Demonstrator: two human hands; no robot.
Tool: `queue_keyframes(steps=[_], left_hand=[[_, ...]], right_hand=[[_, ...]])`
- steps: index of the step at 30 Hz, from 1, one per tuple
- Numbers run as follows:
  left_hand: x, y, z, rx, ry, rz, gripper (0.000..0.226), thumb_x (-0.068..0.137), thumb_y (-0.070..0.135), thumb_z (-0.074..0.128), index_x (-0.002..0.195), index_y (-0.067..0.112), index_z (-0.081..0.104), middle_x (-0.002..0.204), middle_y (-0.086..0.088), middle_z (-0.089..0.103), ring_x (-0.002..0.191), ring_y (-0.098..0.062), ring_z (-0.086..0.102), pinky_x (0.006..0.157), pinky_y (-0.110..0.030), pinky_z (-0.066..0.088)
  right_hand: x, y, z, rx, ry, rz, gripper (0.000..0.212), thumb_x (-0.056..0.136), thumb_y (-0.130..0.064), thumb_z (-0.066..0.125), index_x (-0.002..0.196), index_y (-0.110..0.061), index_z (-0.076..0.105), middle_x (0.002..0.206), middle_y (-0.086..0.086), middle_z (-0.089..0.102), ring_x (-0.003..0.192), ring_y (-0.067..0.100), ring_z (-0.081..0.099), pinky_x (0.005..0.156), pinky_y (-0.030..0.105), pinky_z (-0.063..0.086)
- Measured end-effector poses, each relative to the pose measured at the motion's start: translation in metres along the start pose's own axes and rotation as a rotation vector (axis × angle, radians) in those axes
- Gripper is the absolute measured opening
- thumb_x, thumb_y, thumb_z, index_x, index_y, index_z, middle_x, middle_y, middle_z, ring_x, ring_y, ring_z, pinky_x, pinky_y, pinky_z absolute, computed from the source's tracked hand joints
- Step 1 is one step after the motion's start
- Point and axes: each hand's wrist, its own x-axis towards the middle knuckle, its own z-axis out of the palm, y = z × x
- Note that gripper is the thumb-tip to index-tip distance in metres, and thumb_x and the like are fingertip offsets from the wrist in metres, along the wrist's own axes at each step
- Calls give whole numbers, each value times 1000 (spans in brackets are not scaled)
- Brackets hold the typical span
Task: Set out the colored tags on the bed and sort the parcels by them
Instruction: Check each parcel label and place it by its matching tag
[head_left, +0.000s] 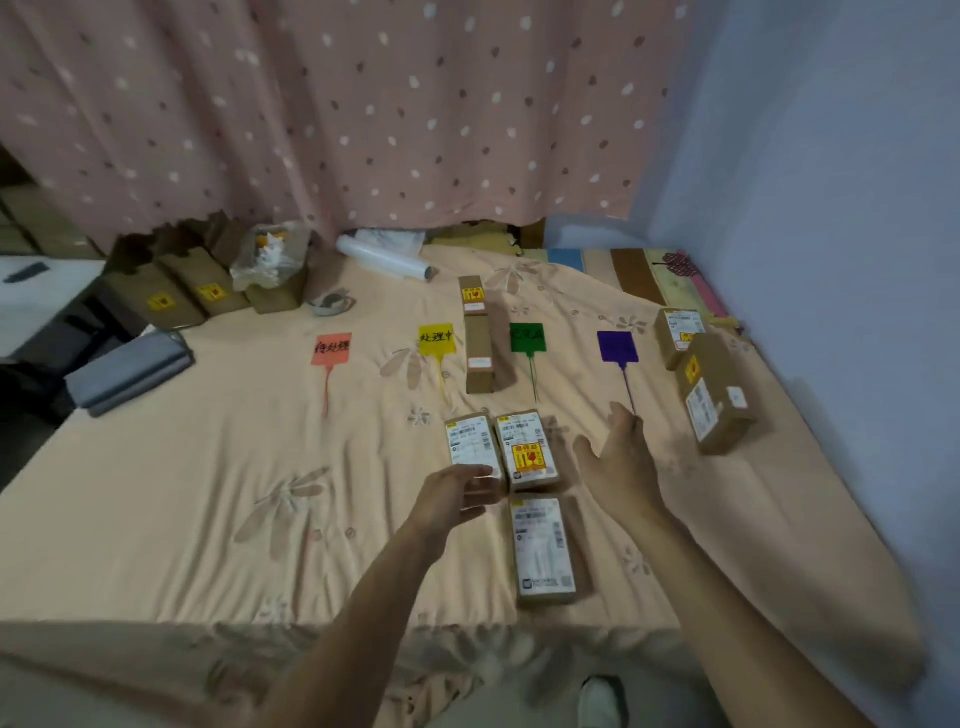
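Note:
Four tags lie in a row on the peach bed sheet (182, 493): a red tag (331, 349), a yellow tag (436, 339), a green tag (527, 338) and a purple tag (616, 347). A long brown parcel (479, 358) lies between yellow and green, with a shorter parcel (472, 295) behind it. Two labelled parcels (470, 444) (527, 449) sit side by side in front, and a third parcel (543, 551) lies nearer me. My left hand (457, 496) rests at the left one's near end, fingers loosely apart. My right hand (621, 462) hovers open over the sheet, empty. Two more parcels (714, 395) (678, 335) sit at the right.
Several brown boxes (171, 291) and a plastic bag (270, 257) stand at the back left beside a white film roll (384, 257). A folded grey cloth (130, 371) lies at the bed's left edge. A dotted pink curtain (363, 114) hangs behind; a blue wall (831, 260) bounds the right.

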Motion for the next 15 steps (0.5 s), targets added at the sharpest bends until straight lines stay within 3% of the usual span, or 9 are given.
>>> queue_keyframes(steps=[3, 7, 11, 15], left_hand=[[-23, -4, -35, 21, -4, 11, 24, 92, 21, 56, 102, 10, 75, 96, -12, 81, 91, -26, 79, 92, -39, 55], [-44, -10, -56, 73, -53, 15, 26, 85, 26, 57, 90, 17, 81, 98, -8, 81, 94, -26, 79, 90, -37, 56], [-51, -22, -58, 82, -68, -7, 29, 96, 23, 52, 107, 8, 75, 100, -9, 81, 96, -26, 78, 95, -40, 55], [-56, -37, -46, 100, -88, -31, 31, 99, 23, 50, 110, 7, 74, 102, -9, 81, 97, -28, 77, 97, -41, 55]], right_hand=[[-29, -16, 20, -46, -43, 23, 61, 100, -38, 56, 151, -11, 34, 149, 12, 43, 135, 31, 48, 103, 41, 43], [-56, -23, 35, -110, -127, 60, 46, 98, -40, 52, 137, -15, 49, 135, 5, 49, 116, 25, 57, 84, 34, 41], [-75, -18, 44, -141, -190, 95, 43, 96, -41, 53, 134, -21, 53, 132, -1, 53, 115, 22, 59, 83, 32, 40], [-79, -5, 52, -202, -242, 113, 41, 98, -38, 53, 134, -19, 52, 138, 1, 54, 109, 19, 56, 85, 31, 40]])
